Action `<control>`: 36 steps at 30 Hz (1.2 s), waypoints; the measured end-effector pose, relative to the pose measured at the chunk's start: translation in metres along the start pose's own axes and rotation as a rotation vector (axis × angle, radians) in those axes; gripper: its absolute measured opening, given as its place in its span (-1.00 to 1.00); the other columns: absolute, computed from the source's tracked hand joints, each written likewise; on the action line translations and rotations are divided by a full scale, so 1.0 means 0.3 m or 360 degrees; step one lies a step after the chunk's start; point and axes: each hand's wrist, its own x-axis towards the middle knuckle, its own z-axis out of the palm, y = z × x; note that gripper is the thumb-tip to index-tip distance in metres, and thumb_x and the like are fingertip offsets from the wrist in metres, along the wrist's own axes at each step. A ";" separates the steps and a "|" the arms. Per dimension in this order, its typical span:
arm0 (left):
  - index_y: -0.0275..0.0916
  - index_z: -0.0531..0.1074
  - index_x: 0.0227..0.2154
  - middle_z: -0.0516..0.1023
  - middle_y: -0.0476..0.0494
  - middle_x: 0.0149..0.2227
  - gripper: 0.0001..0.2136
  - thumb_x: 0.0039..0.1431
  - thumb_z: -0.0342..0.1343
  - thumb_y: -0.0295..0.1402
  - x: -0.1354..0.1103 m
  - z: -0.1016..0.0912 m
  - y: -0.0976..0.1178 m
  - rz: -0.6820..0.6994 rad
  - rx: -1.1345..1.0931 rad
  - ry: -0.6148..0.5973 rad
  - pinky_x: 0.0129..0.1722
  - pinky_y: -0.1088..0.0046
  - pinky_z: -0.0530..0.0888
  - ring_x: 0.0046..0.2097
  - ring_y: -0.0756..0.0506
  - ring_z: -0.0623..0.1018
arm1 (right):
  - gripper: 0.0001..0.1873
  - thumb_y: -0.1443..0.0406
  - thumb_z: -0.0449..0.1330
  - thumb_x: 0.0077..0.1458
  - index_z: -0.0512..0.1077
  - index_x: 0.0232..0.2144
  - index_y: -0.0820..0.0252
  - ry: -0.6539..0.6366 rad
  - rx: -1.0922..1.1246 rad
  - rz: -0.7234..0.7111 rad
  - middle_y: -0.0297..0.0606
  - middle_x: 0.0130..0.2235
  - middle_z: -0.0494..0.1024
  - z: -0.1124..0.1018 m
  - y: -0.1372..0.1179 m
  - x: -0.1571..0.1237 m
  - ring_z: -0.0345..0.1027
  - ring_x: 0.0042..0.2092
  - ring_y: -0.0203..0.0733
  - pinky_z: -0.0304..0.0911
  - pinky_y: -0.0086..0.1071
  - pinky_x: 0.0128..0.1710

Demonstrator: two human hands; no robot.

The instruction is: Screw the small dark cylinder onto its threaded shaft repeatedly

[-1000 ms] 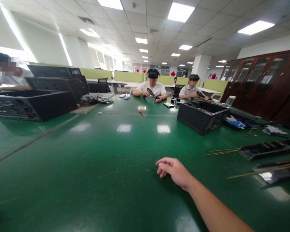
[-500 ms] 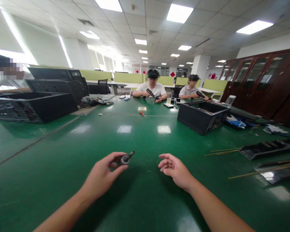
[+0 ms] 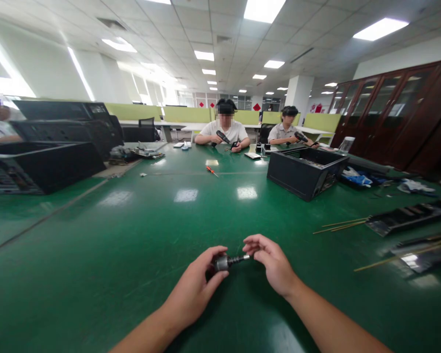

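My left hand [image 3: 196,287] grips a dark metal cylindrical part with a stepped shaft [image 3: 224,263] between thumb and fingers. The thick round body sits in the grip, and the narrow shaft points right, ending in a bright silvery tip. My right hand [image 3: 274,264] is close to that tip, its fingers loosely curled and apart from the thumb. I cannot tell whether a fingertip touches the shaft. Both hands are above the green table [image 3: 132,274].
An orange screwdriver [image 3: 211,170] lies mid-table. Black computer cases stand right [image 3: 292,176] and left [image 3: 66,166]. Thin brass-coloured rods [image 3: 341,226] stick out from dark trays at right. Two people opposite hold dark power tools [image 3: 223,137]; another person is at far left.
My left hand has moved right, bringing the metal part to my right hand. The shaft, earlier tilted up, now points nearly level to the right. The view has shifted slightly.
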 end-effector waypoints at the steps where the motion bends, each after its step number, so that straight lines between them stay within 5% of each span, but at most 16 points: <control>1: -0.08 0.36 0.07 0.51 -0.09 0.01 -0.66 0.23 0.11 -0.37 0.001 0.003 0.006 -0.0018 -0.0005 -0.0011 0.06 0.28 0.44 -0.01 -0.13 0.51 | -0.57 0.38 0.06 -0.05 0.47 -0.09 0.17 -0.0031 -0.0127 -0.0051 -0.17 -0.16 0.56 0.004 -0.010 -0.011 0.43 -0.13 -0.09 0.27 -0.27 -0.16; 6: -0.10 0.40 -0.04 0.53 -0.04 -0.12 -0.75 0.22 0.11 -0.39 0.007 0.010 0.038 -0.0027 -0.0056 -0.0069 -0.05 0.35 0.43 -0.11 -0.10 0.50 | -0.38 0.50 0.16 -0.23 0.42 -0.03 0.09 -0.0164 -0.0631 -0.0186 -0.26 -0.11 0.56 0.022 -0.044 -0.043 0.42 -0.12 -0.10 0.26 -0.28 -0.10; 20: -0.08 0.42 -0.05 0.52 -0.02 -0.11 -0.77 0.24 0.12 -0.38 -0.004 0.008 0.035 0.0064 -0.0042 -0.0135 -0.03 0.36 0.40 -0.08 -0.10 0.49 | -0.81 0.43 0.25 -0.01 0.54 -0.32 0.08 -0.0114 -0.0759 -0.0293 -0.31 -0.32 0.58 0.042 -0.044 -0.036 0.44 -0.26 -0.15 0.26 -0.33 -0.23; 36: -0.09 0.41 -0.02 0.51 -0.08 -0.07 -0.76 0.26 0.11 -0.38 -0.005 0.019 0.021 0.0111 0.0010 -0.0081 0.00 0.32 0.43 -0.06 -0.12 0.49 | -0.90 0.27 0.34 0.05 0.63 -0.32 0.07 -0.0160 -0.0802 -0.0213 -0.28 -0.34 0.62 0.039 -0.047 -0.036 0.46 -0.31 -0.15 0.24 -0.33 -0.28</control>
